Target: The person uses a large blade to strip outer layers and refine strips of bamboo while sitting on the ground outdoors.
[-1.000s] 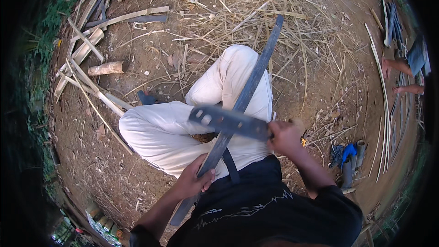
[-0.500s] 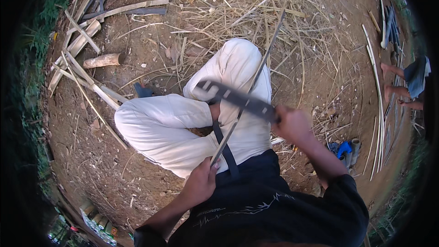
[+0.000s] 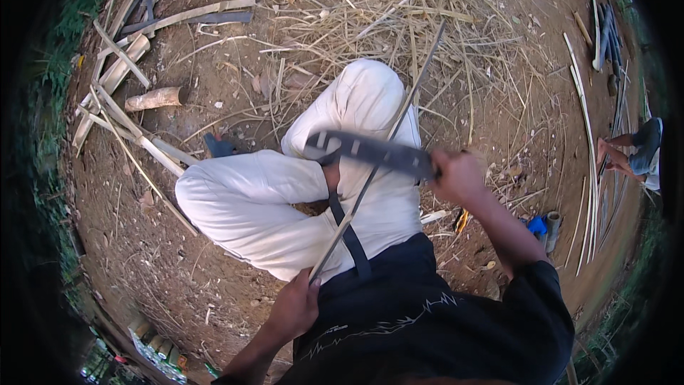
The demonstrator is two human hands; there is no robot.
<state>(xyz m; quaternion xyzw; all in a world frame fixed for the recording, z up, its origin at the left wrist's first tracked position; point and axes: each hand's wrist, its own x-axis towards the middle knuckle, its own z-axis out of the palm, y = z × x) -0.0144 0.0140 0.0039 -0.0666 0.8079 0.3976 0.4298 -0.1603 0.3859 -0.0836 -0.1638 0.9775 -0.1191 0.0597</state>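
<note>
At the far left, split bamboo pieces (image 3: 117,110) lie heaped on the bare dirt ground (image 3: 142,257), with a short cut bamboo stub (image 3: 153,98) among them. Next comes the person's crossed legs in white trousers (image 3: 256,199), seated on the ground. Low in the frame, the left hand (image 3: 293,308) is closed around the near end of a long thin bamboo strip (image 3: 377,164), which runs from that hand diagonally up and to the right, across the lap and out over a spread of dry straw (image 3: 399,21). Across the strip, above the knees, lies the broad dark blade of a big knife (image 3: 370,151), its tip pointing left and its flat meeting the strip about midway. The right hand (image 3: 456,175) is wrapped tight round the knife's handle, just right of the strip. Further right, a blue object (image 3: 538,226) sits on the dirt near long pale bamboo slats (image 3: 588,135), and at the right edge another person's limbs (image 3: 627,153) show.
</note>
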